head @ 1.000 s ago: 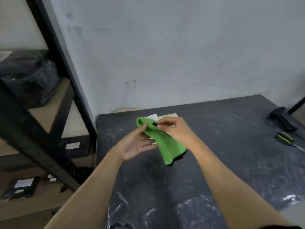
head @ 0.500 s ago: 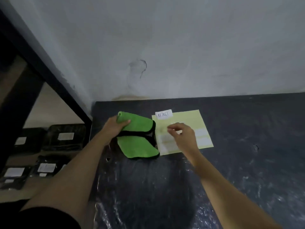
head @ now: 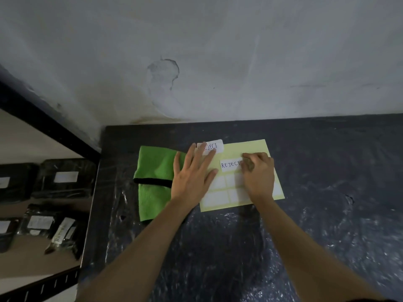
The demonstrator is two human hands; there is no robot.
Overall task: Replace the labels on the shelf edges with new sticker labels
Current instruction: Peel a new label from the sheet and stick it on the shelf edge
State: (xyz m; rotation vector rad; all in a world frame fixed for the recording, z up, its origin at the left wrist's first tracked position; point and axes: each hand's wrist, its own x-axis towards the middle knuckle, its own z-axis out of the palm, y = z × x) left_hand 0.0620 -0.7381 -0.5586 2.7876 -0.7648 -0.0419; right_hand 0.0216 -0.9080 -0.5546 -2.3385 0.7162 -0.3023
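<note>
I'm at the peeling step: my left hand [head: 194, 173] lies flat, gripping nothing, pinning the sticker sheet [head: 259, 149] on the table [head: 327, 162], while my right hand [head: 258, 173] pinches the REJECT label [head: 230, 165], which next needs lifting cleanly.

Dim, flat indoor light leaves the dark table [head: 327, 171] with scattered glare specks on its plastic wrap, soft focus throughout, and wide-angle bending along the frame's edges.

Storeroom: metal shelving [head: 43, 125], wrapped labelled parcels [head: 63, 178], bare wall [head: 218, 51].
</note>
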